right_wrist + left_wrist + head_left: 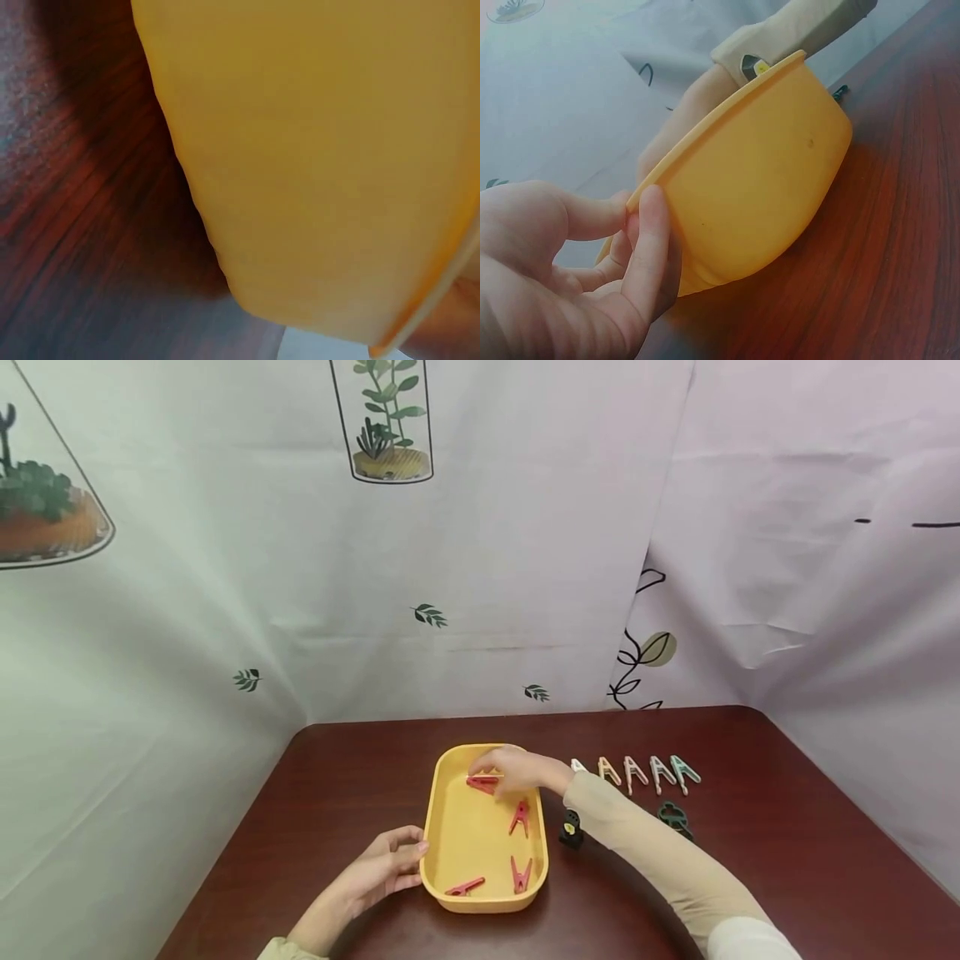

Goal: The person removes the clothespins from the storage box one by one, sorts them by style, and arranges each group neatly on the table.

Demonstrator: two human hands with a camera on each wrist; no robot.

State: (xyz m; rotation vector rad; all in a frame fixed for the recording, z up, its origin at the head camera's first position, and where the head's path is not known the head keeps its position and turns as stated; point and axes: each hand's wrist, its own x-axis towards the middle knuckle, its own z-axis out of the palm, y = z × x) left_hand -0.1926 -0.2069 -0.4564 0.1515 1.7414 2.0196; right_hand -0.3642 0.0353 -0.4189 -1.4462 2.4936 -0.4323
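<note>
A yellow plastic basin (467,843) stands on the table with several red clothespins in it. My left hand (387,862) pinches its left rim, thumb on top and fingers against the outer wall (742,172). My right hand (510,770) reaches into the far end, fingers bent down around a red clothespin (481,783); whether they grip it cannot be made out. Nearer lie a red clothespin (520,817) on the right, another red clothespin (521,875) in the near right corner and one more (466,887) at the near edge. In the right wrist view the basin wall (315,165) hides the fingers.
Right of the basin runs a row of pale clothespins, among them an orange one (609,770) and a green one (684,772). A small black figure with a yellow patch (570,830) and a dark green object (672,816) lie near my right forearm. Printed cloth hangs behind the table.
</note>
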